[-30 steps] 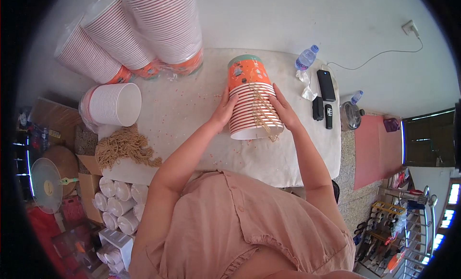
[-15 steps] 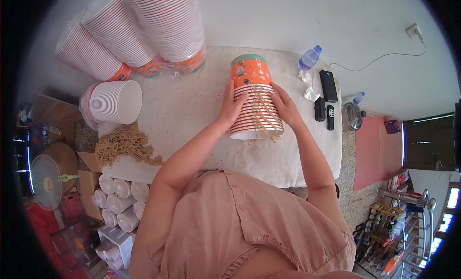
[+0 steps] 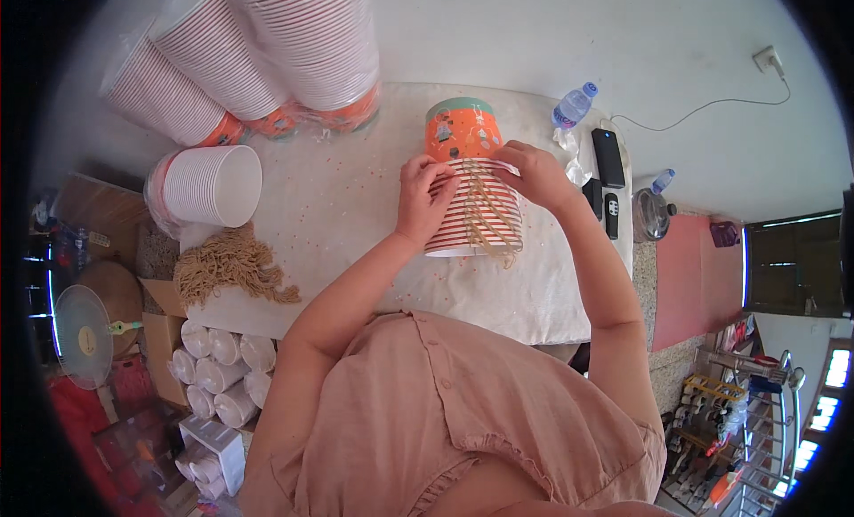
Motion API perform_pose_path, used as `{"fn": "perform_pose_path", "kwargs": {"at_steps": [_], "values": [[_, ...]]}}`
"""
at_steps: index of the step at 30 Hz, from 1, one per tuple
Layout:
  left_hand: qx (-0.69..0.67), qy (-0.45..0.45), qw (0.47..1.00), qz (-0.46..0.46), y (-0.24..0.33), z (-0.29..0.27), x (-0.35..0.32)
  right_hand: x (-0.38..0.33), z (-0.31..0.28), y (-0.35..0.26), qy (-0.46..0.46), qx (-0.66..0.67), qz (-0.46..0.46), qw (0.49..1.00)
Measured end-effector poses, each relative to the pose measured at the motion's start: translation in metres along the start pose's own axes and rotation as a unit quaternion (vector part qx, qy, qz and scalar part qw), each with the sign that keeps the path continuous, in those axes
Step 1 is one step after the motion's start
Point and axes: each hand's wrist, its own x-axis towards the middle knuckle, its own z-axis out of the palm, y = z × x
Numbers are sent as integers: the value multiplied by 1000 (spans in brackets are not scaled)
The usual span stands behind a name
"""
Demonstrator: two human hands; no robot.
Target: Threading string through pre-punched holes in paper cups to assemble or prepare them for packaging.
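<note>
A short stack of paper cups (image 3: 473,188) stands upside down on the white-covered table (image 3: 356,215); the top cup is orange with a pale green base, the rims below are red and white. Tan rubber bands (image 3: 483,216) hang over the stack's side. My left hand (image 3: 422,195) presses on the stack's left side, fingers curled on the rims. My right hand (image 3: 532,172) grips the upper right of the stack, pinching a cup rim.
Tall bagged stacks of cups (image 3: 294,46) lie at the back left. A bag of white cups (image 3: 209,186) and a heap of rubber bands (image 3: 227,264) sit left. Two water bottles (image 3: 574,105), a phone (image 3: 608,157) and a remote lie right. Cup sleeves (image 3: 218,375) fill boxes below.
Both hands have slid up the stack toward the orange top cup; the right hand now pinches a rim near the top.
</note>
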Motion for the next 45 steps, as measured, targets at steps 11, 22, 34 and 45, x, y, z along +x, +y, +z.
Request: {"fn": "perform_pose_path", "kwargs": {"at_steps": [11,22,34,45], "values": [[10,-30,999,-7,-2,-8,2,-44,-4,-38,179,49,51,981],[54,-25,998,3,9,-1,0,-125,95,-52,84,633,213,739],[-137,-24,978,-154,-16,-7,-19,-83,118,-68,131,504,301,799],[-314,-98,803,-497,-47,-56,-51,-111,180,-51,37,191,99,976]]}}
